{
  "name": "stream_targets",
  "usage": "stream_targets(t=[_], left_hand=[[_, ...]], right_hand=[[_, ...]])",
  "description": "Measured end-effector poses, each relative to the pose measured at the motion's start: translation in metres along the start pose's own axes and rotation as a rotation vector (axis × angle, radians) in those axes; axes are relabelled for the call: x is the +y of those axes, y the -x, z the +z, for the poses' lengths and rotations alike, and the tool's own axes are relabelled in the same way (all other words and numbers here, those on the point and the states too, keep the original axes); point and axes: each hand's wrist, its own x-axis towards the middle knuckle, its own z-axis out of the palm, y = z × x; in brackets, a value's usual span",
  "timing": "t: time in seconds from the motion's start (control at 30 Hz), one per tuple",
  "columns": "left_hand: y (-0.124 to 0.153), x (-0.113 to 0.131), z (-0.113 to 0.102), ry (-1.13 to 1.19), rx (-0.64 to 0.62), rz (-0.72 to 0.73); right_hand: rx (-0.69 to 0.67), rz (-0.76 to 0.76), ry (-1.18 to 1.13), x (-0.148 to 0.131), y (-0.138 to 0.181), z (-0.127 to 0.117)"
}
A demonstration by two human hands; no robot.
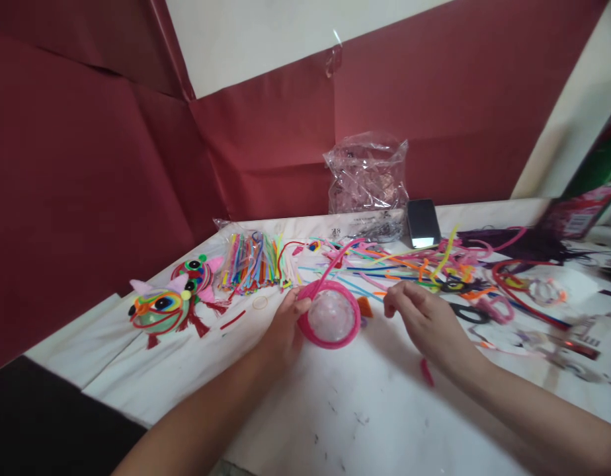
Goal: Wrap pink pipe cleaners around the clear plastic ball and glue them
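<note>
My left hand grips the left side of a clear plastic ball ringed with coiled pink pipe cleaner. A loose end of that pipe cleaner rises up and to the right from the ring. To the right of the ball, apart from it, my right hand is held with its fingers curled together; whether anything small is in them I cannot make out. A short dark pink piece of pipe cleaner lies under my right wrist. Just behind the ball sits a small orange-brown piece.
Two colourful animal-head ornaments with red tassels stand at the left. Behind are a bundle of pipe cleaners, a clear plastic bag and a phone. Loose pipe cleaners and black-handled scissors lie at the right.
</note>
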Motion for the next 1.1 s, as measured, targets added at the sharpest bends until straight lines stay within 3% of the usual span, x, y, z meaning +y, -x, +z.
stream_targets(t=[0.2,0.47,0.8,0.9,1.1], left_hand=[[-0.006,-0.01,-0.005,0.155,0.065,-0.049],[0.0,-0.009,0.003,0.078,0.032,-0.087],[0.002,-0.011,0.005,-0.017,0.052,-0.084],[0.002,-0.011,0.005,-0.029,0.041,-0.085],[0.001,-0.009,0.003,-0.007,0.032,-0.064]], right_hand=[[-0.115,-0.028,-0.071,0.005,0.001,0.005],[-0.117,-0.406,0.118,0.003,0.015,0.01],[-0.115,-0.574,0.328,0.01,0.014,0.011],[-0.118,-0.512,0.302,0.008,0.015,0.011],[-0.146,-0.182,0.12,0.004,0.011,0.008]])
